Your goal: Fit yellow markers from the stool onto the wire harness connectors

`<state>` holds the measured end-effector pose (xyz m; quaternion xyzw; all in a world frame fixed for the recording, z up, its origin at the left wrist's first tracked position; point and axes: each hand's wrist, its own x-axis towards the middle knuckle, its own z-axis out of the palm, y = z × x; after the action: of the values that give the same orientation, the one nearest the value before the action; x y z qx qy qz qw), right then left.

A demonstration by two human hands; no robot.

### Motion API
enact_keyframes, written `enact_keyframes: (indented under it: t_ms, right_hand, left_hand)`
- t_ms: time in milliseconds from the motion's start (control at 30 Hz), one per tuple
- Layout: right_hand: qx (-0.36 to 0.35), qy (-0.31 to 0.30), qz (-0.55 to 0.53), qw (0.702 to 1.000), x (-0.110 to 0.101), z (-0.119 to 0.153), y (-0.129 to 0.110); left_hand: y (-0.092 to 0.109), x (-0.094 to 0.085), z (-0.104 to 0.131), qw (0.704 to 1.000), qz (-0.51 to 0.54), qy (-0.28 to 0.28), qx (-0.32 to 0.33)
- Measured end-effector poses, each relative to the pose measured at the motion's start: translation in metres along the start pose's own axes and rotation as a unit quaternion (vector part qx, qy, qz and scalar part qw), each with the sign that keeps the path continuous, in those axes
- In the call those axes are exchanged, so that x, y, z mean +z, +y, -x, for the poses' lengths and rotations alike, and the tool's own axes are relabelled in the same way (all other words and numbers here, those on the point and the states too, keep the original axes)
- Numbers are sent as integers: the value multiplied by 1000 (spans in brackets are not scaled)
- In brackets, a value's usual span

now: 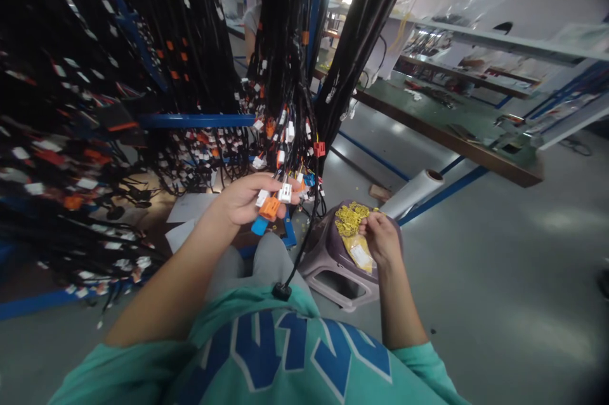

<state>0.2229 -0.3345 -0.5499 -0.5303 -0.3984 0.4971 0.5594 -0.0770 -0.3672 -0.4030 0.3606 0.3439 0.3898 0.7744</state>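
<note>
My left hand (252, 197) is closed around the wires of a few connectors at the lower end of a hanging wire harness (285, 62). A white connector (285, 193), an orange connector (269, 207) and a blue connector (259, 225) stick out past its fingers. My right hand (380, 237) is over a stool (328, 246), fingers pinched together beside a pile of small yellow pieces (351, 218). What is between those fingertips is too small to make out. Below the pile lies a clear bag with a white label (360, 254).
Dense black harnesses with white and orange connectors hang at left from a blue frame (200, 120). A black cable end (281, 291) rests against my shirt. At right stand a roll of white film (413, 192) and a green-topped workbench (442, 116). Another person (251, 24) is partly hidden behind the harnesses.
</note>
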Motion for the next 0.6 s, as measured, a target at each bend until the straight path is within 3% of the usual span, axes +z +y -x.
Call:
enact_keyframes:
  t_ms: [67, 167, 333, 433, 600]
  right_hand:
    - [-6, -68, -49, 996, 25, 15, -25]
    - [1, -207, -176, 962, 59, 38, -63]
    - [-4, -329, -204, 922, 96, 61, -97]
    - [-17, -368, -206, 906, 105, 65, -99]
    - [-31, -367, -199, 908, 110, 70, -97]
  left_hand:
    - [1, 3, 1, 1000, 2, -4, 1]
    - [0, 6, 2, 1000, 6, -6, 6]
    - [-4, 9, 3, 1000, -4, -19, 17]
    - [-7, 13, 4, 999, -2, -20, 34]
    - [-7, 19, 4, 999, 7, -12, 29]
